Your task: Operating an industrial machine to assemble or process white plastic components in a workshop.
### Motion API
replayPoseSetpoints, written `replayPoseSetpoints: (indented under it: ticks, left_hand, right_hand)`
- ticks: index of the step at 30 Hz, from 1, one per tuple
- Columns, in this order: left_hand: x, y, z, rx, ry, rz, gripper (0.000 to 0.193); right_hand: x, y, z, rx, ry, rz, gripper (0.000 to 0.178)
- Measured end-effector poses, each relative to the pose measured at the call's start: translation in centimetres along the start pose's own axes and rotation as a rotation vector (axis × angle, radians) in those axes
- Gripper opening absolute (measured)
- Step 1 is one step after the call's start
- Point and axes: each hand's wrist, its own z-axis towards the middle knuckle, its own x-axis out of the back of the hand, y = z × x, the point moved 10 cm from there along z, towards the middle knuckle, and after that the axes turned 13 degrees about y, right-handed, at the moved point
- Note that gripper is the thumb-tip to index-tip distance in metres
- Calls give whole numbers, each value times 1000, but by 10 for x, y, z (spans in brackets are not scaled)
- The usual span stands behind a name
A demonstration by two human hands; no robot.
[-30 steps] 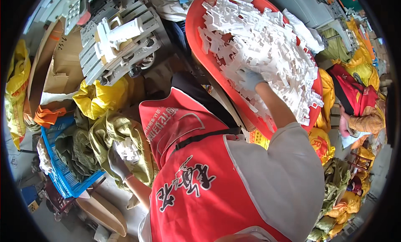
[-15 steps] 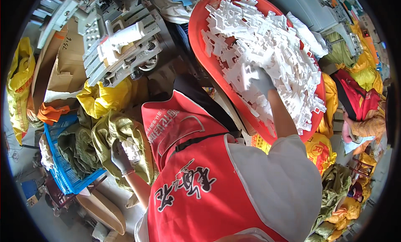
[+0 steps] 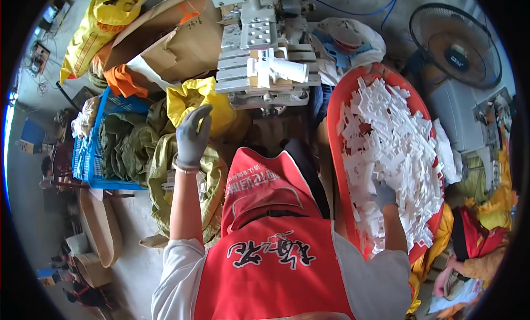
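Observation:
My left hand (image 3: pixel 193 136), in a grey glove, is raised above an olive-green woven sack (image 3: pixel 160 201). Its fingers are stretched upward and I see nothing in them. White pieces show inside the sack behind my forearm. My gloved right hand (image 3: pixel 386 195) reaches into a heap of flat white plastic pieces (image 3: pixel 395 129) that fills a long red tub (image 3: pixel 338 154). Its fingertips are among the pieces, so their grip is partly hidden. Straight ahead, a white gun-shaped plastic part (image 3: pixel 284 70) lies on the slotted bed of a metal machine (image 3: pixel 234 69).
A blue plastic crate (image 3: pixel 94 168) with folded green sacks stands left, beside a yellow sack (image 3: pixel 207 102) and an open cardboard box (image 3: pixel 190 44). A black fan (image 3: pixel 455 46) stands far right. Cloths and sacks (image 3: pixel 480 237) are piled to the right.
The view has swung so the machine sits in the middle and the tub farther right. My left hand has risen from the green sack. My right hand has shifted among the white pieces.

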Motion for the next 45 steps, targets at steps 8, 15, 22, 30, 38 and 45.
replayPoseSetpoints:
  ticks: [8, 15, 22, 30, 38, 45]
  left_hand:
    - [-62, 68, 80, -347, -61, -92, 32]
    - [-80, 53, 98, -138, -167, -220, 34]
    - [-2, -11, 38, 76, 143, -196, 27]
    - [114, -132, -117, 479, 279, 175, 23]
    - [120, -183, -194, 744, 227, 283, 31]
    - [134, -197, -223, 743, 103, 372, 39]
  right_hand:
    - [35, 33, 0, -101, 403, 349, 54]
    - [107, -3, 48, -338, 511, 1542, 42]
    - [341, -187, 104, 422, 877, 1189, 41]
    - [378, -294, 130, 766, 826, 448, 44]
    - [383, -252, 109, 812, 919, 611, 42]
    - [140, -57, 77, 91, 175, 262, 32]
